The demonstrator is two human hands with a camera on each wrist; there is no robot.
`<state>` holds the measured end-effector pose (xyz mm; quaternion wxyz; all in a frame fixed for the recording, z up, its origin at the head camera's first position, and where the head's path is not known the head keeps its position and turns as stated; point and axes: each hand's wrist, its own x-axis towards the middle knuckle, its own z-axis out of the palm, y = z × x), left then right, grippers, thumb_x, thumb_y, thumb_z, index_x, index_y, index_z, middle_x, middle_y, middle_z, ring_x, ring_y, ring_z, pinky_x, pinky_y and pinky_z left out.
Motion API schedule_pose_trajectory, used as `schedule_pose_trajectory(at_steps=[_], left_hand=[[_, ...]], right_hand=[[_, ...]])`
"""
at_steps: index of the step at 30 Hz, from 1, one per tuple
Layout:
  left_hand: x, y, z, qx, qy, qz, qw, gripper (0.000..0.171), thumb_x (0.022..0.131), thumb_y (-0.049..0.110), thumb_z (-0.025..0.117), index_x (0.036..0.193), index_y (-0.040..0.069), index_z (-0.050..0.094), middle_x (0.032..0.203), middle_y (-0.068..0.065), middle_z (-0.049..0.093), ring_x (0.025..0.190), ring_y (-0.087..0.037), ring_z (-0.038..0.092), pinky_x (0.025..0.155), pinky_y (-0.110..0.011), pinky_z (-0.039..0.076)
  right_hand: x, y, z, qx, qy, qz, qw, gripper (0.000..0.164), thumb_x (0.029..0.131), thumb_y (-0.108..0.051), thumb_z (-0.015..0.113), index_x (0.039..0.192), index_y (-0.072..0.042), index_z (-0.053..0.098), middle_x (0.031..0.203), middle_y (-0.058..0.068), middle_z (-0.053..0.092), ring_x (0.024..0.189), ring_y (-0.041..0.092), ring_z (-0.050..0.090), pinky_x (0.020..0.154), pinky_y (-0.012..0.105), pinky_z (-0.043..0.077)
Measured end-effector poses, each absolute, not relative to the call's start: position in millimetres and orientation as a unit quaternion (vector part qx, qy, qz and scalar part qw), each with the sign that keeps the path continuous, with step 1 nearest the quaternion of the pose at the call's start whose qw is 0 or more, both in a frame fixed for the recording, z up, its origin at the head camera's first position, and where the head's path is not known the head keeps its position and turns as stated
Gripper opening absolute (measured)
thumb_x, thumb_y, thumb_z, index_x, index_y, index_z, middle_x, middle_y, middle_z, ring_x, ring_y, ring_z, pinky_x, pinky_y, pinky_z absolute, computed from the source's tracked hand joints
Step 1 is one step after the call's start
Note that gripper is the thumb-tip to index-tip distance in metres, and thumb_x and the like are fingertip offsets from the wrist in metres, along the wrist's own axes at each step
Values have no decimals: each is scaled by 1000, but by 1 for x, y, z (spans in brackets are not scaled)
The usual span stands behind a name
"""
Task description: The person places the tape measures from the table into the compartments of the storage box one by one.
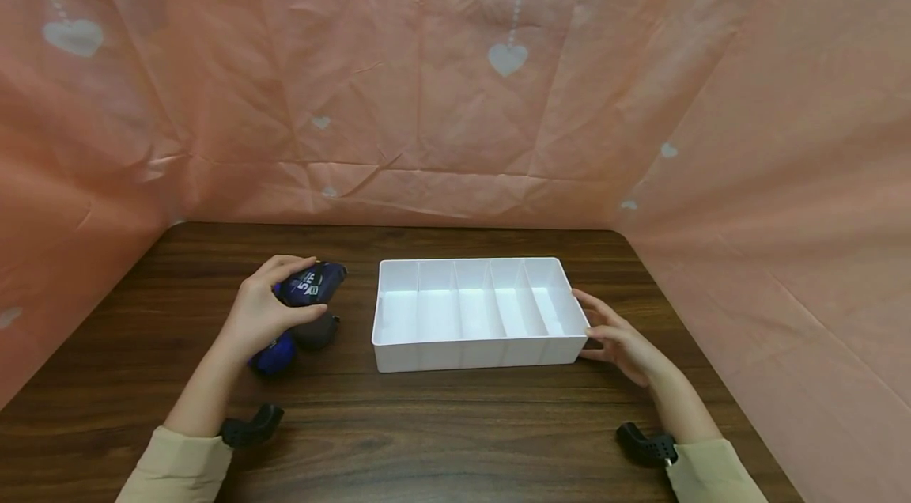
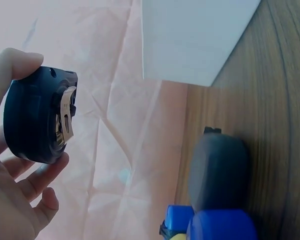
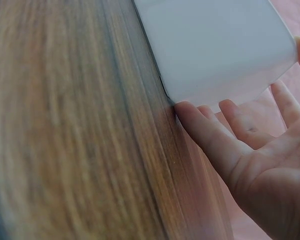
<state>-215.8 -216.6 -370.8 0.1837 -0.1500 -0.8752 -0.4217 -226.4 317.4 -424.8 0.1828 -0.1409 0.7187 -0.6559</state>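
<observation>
My left hand (image 1: 258, 315) grips a dark blue tape measure (image 1: 311, 284) marked 5m, between thumb and fingers, raised above the table. Its metal end hook shows in the left wrist view. Below it on the table sit a dark grey rounded case (image 2: 219, 172) and a blue one (image 2: 222, 225), partly covered by the hand in the head view. A white divided box (image 1: 473, 354) stands to the right, its compartments bare. At the box's right end, my right hand (image 1: 622, 346) rests spread fingertips against the outer wall and front corner.
The dark wooden table (image 1: 427, 440) runs back to a pink curtain (image 1: 427, 92) with white hearts, which also hangs at both sides. Black wrist camera mounts (image 1: 252, 425) sit near both sleeves. A small blue and yellow piece (image 2: 179, 219) lies beside the cases.
</observation>
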Motion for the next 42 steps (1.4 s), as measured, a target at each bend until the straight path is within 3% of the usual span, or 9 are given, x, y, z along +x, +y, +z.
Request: schedule_pose_trajectory(at_steps=[10, 22, 33, 42], left_hand=[[-216, -204, -368, -171, -865, -433, 186, 65, 66, 13, 89, 125, 5, 63, 117, -4, 57, 101, -21, 54, 75, -13, 42], [-215, -192, -370, -163, -872, -435, 158, 68, 68, 20, 88, 129, 8, 61, 121, -3, 54, 101, -23, 53, 78, -30, 46], [-214, -182, -372, -175, -865, -438, 171, 68, 66, 14, 89, 128, 7, 61, 119, -4, 55, 96, -20, 53, 73, -23, 47], [-213, -171, -373, -173, -866, -443, 156, 70, 65, 18, 90, 128, 7, 61, 120, -5, 54, 102, -23, 51, 80, -38, 49]], right_hand=[[-226, 320, -425, -143, 720, -655, 180, 65, 98, -12, 45, 155, -17, 14, 150, 27, 10, 121, 24, 43, 95, 62, 36], [-226, 319, -425, -142, 717, -658, 180, 65, 97, -12, 46, 154, -17, 16, 149, 28, 12, 119, 22, 46, 94, 61, 37], [-227, 317, -424, -142, 715, -660, 184, 65, 97, -12, 46, 154, -17, 15, 149, 28, 12, 118, 19, 47, 94, 60, 37], [-226, 317, -423, -143, 714, -660, 184, 64, 98, -12, 45, 155, -17, 15, 150, 28, 12, 119, 19, 45, 95, 60, 37]])
